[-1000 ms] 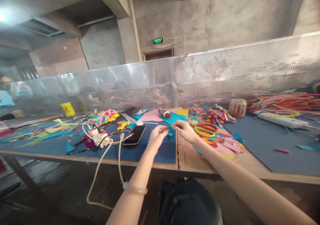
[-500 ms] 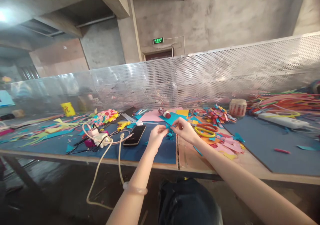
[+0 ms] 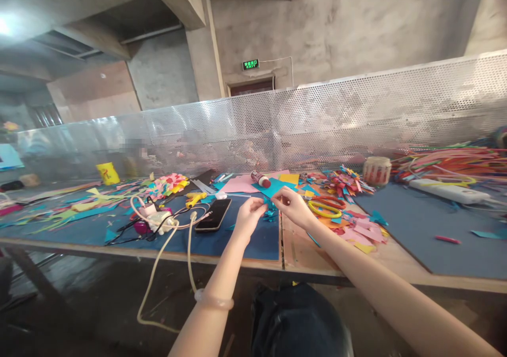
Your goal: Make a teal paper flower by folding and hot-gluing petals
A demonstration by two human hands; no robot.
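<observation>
My left hand [image 3: 247, 217] and my right hand [image 3: 292, 205] meet above the table, both pinching a small teal paper piece [image 3: 269, 204] between thumbs and fingertips. More teal scraps [image 3: 270, 215] lie on the blue mat [image 3: 158, 235] just below. A clear bangle [image 3: 214, 300] rings my left forearm. A black phone [image 3: 214, 214] lies left of my left hand. Behind my hands are teal and pink paper sheets [image 3: 273, 186] and a glue stick [image 3: 260, 179].
Scissors with yellow and red handles [image 3: 324, 207] sit right of my right hand among paper scraps [image 3: 358, 233]. A glue gun [image 3: 195, 198], cables [image 3: 156, 221], a yellow cup [image 3: 107, 173], a tape roll [image 3: 376, 170], a power strip [image 3: 447, 190] and a perforated metal screen [image 3: 317, 124] surround them.
My two hands have drawn closer together over the teal paper piece; the right hand shifted slightly left. Everything on the table stays put.
</observation>
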